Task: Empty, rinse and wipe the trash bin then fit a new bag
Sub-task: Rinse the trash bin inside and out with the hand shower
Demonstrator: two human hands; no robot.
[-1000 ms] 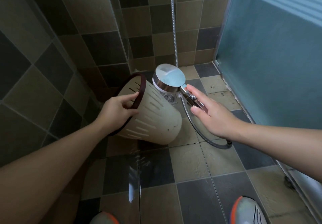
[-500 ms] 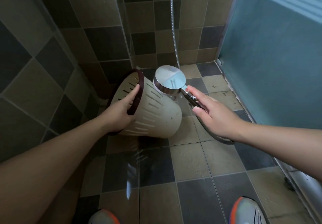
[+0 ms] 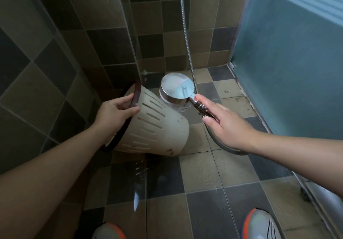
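cream slotted bin (image 3: 157, 127) with maroon rim (image 3: 136, 94), chrome shower head (image 3: 176, 88), brown-and-grey checked tiles (image 3: 200, 170)

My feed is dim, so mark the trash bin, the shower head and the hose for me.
trash bin (image 3: 157, 125): head view, on its cream slotted side wall.
shower head (image 3: 176, 86): head view, on the round chrome back.
hose (image 3: 186, 34): head view, on the metal stretch running up the wall.

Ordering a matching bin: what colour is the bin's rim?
Dark maroon-brown rim on a cream slotted bin, seen in the head view.
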